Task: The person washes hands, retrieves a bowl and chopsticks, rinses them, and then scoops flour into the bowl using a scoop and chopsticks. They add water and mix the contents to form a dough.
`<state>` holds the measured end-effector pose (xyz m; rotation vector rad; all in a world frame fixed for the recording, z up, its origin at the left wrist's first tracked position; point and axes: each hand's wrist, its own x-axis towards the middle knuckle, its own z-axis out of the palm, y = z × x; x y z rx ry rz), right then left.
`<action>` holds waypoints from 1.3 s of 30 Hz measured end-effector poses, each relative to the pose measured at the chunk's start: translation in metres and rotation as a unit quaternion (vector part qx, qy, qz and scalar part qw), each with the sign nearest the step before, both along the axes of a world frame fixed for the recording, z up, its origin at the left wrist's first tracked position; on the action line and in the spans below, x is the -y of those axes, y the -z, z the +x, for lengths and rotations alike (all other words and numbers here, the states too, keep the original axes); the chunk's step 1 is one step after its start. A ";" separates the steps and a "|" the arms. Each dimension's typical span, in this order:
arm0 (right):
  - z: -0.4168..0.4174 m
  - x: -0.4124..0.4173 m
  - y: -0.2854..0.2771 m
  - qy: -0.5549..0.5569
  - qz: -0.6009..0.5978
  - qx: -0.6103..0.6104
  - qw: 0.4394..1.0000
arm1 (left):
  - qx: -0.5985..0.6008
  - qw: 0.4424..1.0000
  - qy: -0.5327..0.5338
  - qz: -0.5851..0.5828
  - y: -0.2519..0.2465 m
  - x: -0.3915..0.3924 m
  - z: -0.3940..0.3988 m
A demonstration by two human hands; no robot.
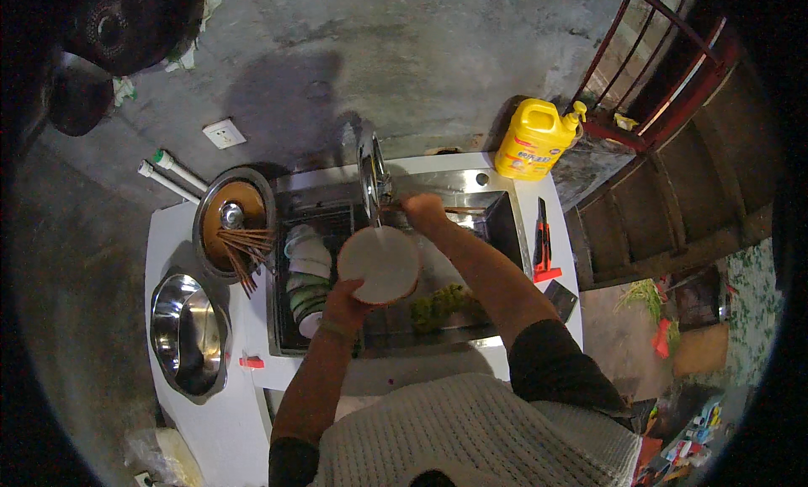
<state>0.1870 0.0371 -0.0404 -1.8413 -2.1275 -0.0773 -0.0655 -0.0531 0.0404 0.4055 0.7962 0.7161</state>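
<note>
My left hand point(347, 301) grips the near-left rim of a round white bowl point(382, 266), thumb on top. The bowl is under the chrome faucet point(372, 177), and a thin stream of water runs down into it. Beyond it to the right, my right hand point(425, 210) is closed on thin brown sticks point(466, 210), apparently chopsticks, which stick out on both sides of the fist. Both hands are over the stainless steel sink point(514, 234). Green leafy scraps point(442, 304) lie in the basin below. Stacked bowls point(309, 278) lean on their sides in the left compartment.
Left of the sink, chopsticks point(246, 241) lie across a lidded pot point(208, 203), near a steel basin point(189, 335). A yellow detergent jug point(530, 140) stands at the back right corner. A red-and-black utility knife point(541, 234) lies on the right counter edge.
</note>
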 end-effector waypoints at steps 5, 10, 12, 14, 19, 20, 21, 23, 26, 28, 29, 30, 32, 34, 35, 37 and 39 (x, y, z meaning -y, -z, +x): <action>0.001 0.005 -0.001 -0.019 0.013 -0.044 0.999 | 0.032 0.999 -0.012 0.024 0.011 -0.009 -0.009; -0.002 -0.001 0.008 -0.024 0.017 -0.063 0.998 | -0.191 0.909 0.089 0.360 0.093 -0.025 -0.026; -0.005 0.005 -0.003 -0.015 -0.010 -0.041 0.999 | -0.244 0.872 0.069 0.420 0.088 -0.019 -0.019; -0.002 0.005 -0.004 -0.008 0.024 -0.052 0.998 | -0.195 0.963 -0.035 0.183 0.033 -0.015 0.014; -0.002 0.007 -0.002 -0.013 0.053 -0.046 0.997 | -0.672 0.543 0.016 0.504 0.006 -0.011 0.014; -0.003 0.008 -0.004 -0.015 0.051 -0.044 0.998 | -0.679 0.520 0.010 0.518 -0.002 -0.009 0.015; -0.003 0.008 -0.005 -0.017 0.048 -0.043 0.998 | -0.680 0.515 0.015 0.521 -0.007 -0.007 0.015; -0.001 0.004 0.002 -0.015 0.066 -0.040 0.997 | -0.683 0.505 0.025 0.528 -0.015 -0.005 0.016; 0.000 0.003 0.005 -0.017 0.083 -0.053 0.995 | -0.683 0.499 0.001 0.532 -0.015 -0.005 0.014; -0.006 0.005 -0.001 -0.027 0.089 -0.066 0.993 | -0.597 0.652 -0.055 0.465 0.025 -0.019 -0.006; -0.005 0.006 -0.002 -0.025 0.091 -0.068 0.993 | -0.541 0.720 -0.081 0.427 0.026 -0.024 -0.005; -0.004 0.006 -0.002 -0.023 0.093 -0.069 0.993 | -0.437 0.831 -0.092 0.333 0.025 -0.023 -0.005; -0.003 0.006 -0.003 -0.023 0.088 -0.071 0.993 | -0.192 0.969 -0.106 0.115 0.017 -0.021 -0.004; -0.001 0.005 -0.003 -0.027 0.079 -0.077 0.994 | -0.162 0.981 -0.070 0.079 0.018 -0.013 -0.001; -0.002 0.007 -0.008 -0.031 0.071 -0.083 0.994 | -0.147 0.986 -0.054 0.060 0.019 -0.009 0.000; -0.004 0.006 -0.009 -0.036 0.056 -0.084 0.994 | -0.095 0.994 -0.047 0.036 0.019 -0.004 0.002; -0.002 0.005 -0.005 -0.031 0.043 -0.071 0.996 | -0.058 0.997 -0.039 0.021 0.022 -0.003 0.002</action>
